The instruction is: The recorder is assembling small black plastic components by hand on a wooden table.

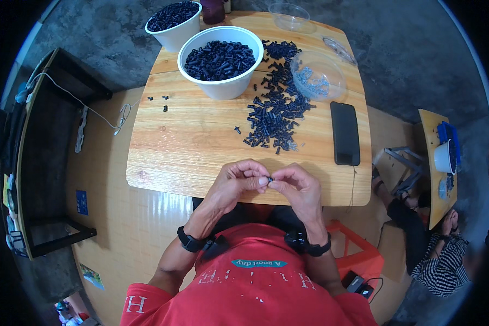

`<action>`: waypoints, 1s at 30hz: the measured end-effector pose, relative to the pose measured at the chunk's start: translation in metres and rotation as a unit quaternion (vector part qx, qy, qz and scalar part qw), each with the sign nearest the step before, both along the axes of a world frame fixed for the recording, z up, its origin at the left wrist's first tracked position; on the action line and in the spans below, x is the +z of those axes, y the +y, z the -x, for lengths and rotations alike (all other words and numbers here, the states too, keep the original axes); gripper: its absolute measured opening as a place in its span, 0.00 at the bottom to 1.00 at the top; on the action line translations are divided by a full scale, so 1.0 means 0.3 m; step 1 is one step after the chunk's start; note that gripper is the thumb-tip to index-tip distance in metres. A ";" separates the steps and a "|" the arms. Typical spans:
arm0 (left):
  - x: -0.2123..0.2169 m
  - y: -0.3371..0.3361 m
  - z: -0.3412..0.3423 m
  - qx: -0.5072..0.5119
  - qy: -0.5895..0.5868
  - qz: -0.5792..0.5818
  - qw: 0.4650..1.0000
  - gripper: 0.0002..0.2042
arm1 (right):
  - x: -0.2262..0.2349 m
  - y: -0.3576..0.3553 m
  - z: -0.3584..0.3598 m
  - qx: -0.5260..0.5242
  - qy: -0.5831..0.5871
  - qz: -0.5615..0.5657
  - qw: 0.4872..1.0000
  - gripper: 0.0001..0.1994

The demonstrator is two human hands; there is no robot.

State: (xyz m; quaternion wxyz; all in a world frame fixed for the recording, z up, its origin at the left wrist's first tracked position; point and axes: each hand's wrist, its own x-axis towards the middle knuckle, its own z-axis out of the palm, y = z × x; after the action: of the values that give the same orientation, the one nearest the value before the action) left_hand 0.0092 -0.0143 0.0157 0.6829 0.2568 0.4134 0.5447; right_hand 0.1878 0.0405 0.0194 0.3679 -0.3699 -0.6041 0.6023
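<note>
Over the near edge of the wooden table [185, 146], my left hand [238, 182] and my right hand [299, 189] meet fingertip to fingertip. Both are closed in a pinch on a small black plastic part [270, 179], mostly covered by the fingers. Beyond them spreads a loose pile of similar black parts [274, 119], with a few tiny clear or silvery pieces [293, 145] at its near end. A clear plastic bowl [331, 89] beside the pile holds many small silvery pieces [311, 81].
Two white buckets [223, 89] [182, 37] full of black parts stand at the back left. A black phone [345, 133] lies on the right, near a clear lid [339, 50] and another clear bowl [289, 17]. Another person [440, 266] sits at a small table [440, 179] far right.
</note>
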 end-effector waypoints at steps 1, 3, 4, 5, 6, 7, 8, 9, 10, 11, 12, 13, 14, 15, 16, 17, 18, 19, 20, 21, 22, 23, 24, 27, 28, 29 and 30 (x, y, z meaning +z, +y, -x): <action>0.004 -0.013 0.001 0.001 0.000 0.000 1.000 0.06 | -0.004 -0.008 -0.010 0.018 -0.017 -0.015 1.000 0.05; 0.023 -0.041 -0.003 -0.034 0.065 0.033 0.997 0.05 | -0.004 -0.023 -0.014 0.037 -0.036 -0.031 0.998 0.05; 0.017 -0.052 -0.011 -0.033 0.102 0.016 0.994 0.05 | 0.003 -0.033 -0.008 0.038 -0.052 -0.046 0.997 0.05; 0.019 -0.059 -0.018 -0.033 0.101 0.016 0.994 0.05 | 0.012 -0.041 0.000 0.039 -0.068 -0.061 0.995 0.05; 0.025 -0.064 -0.022 -0.024 0.173 -0.003 0.985 0.05 | 0.023 -0.047 0.012 0.048 -0.036 -0.037 0.997 0.05; 0.029 -0.064 -0.025 -0.015 0.244 -0.021 0.969 0.05 | 0.025 -0.046 0.017 0.048 -0.037 -0.038 0.997 0.05; 0.029 -0.062 -0.024 -0.015 0.243 -0.022 0.970 0.05 | 0.027 -0.041 0.023 0.048 -0.060 -0.059 0.995 0.05; 0.026 -0.058 -0.021 0.004 0.311 -0.037 0.950 0.05 | 0.028 -0.035 0.030 0.049 -0.083 -0.081 0.992 0.05; 0.023 -0.053 -0.018 0.024 0.377 -0.052 0.924 0.05 | 0.031 -0.024 0.038 0.049 -0.084 -0.082 0.992 0.05; 0.010 -0.042 -0.011 0.025 0.376 -0.053 0.925 0.05 | 0.033 -0.010 0.048 0.014 -0.100 -0.099 0.990 0.05; -0.008 -0.028 -0.005 0.069 0.347 -0.087 0.931 0.05 | 0.037 0.004 0.056 -0.021 -0.115 -0.115 0.986 0.05; -0.020 -0.018 0.000 0.112 0.317 -0.121 0.934 0.05 | 0.033 0.020 0.064 -0.019 -0.115 -0.116 0.986 0.05; -0.023 -0.015 0.006 0.123 0.287 -0.087 0.946 0.06 | 0.018 0.039 0.071 -0.051 -0.159 -0.185 0.968 0.05; -0.027 -0.010 0.010 0.124 0.286 -0.087 0.946 0.06 | 0.004 0.058 0.077 -0.085 -0.201 -0.254 0.942 0.05; -0.033 -0.006 0.014 0.129 0.272 -0.080 0.950 0.06 | -0.003 0.071 0.080 -0.085 -0.229 -0.288 0.926 0.06; -0.035 -0.002 0.018 0.134 0.258 -0.073 0.954 0.07 | -0.008 0.079 0.083 -0.085 -0.230 -0.289 0.926 0.06; -0.034 -0.001 0.019 0.135 0.257 -0.072 0.954 0.07 | -0.013 0.083 0.086 -0.082 -0.258 -0.321 0.907 0.06; -0.029 0.002 0.017 0.138 0.249 -0.049 0.958 0.07 | -0.016 0.086 0.089 -0.080 -0.285 -0.353 0.888 0.06; -0.026 0.004 0.016 0.140 0.240 -0.025 0.960 0.07 | -0.015 0.088 0.092 -0.079 -0.286 -0.352 0.888 0.06; -0.025 0.007 0.013 0.140 0.240 -0.024 0.960 0.07 | -0.012 0.090 0.094 -0.070 -0.301 -0.357 0.882 0.06; -0.024 0.010 0.011 0.148 0.225 -0.014 0.963 0.07 | -0.011 0.091 0.096 -0.061 -0.316 -0.362 0.875 0.06; -0.024 0.011 0.008 0.155 0.209 -0.004 0.966 0.07 | -0.013 0.092 0.097 -0.061 -0.316 -0.361 0.875 0.06; -0.029 0.013 0.008 0.155 0.210 -0.003 0.965 0.07 | -0.013 0.094 0.100 -0.061 -0.320 -0.366 0.872 0.05; -0.052 0.017 0.002 0.153 0.184 -0.028 0.971 0.07 | -0.023 0.096 0.092 -0.067 -0.283 -0.345 0.893 0.05; -0.054 0.019 -0.002 0.157 0.187 -0.036 0.969 0.07 | -0.025 0.095 0.088 -0.073 -0.242 -0.316 0.914 0.05; -0.055 0.020 -0.005 0.161 0.190 -0.044 0.968 0.07 | -0.020 0.089 0.084 -0.072 -0.241 -0.316 0.915 0.05; -0.051 0.019 -0.004 0.160 0.190 -0.043 0.968 0.07 | -0.006 0.077 0.078 -0.053 -0.170 -0.225 0.958 0.05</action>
State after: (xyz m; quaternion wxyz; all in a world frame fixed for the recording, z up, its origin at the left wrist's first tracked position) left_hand 0.0103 -0.0085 0.0004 0.4838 0.3156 0.5476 0.6054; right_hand 0.1645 0.0637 0.0176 0.3651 -0.4059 -0.7570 0.3590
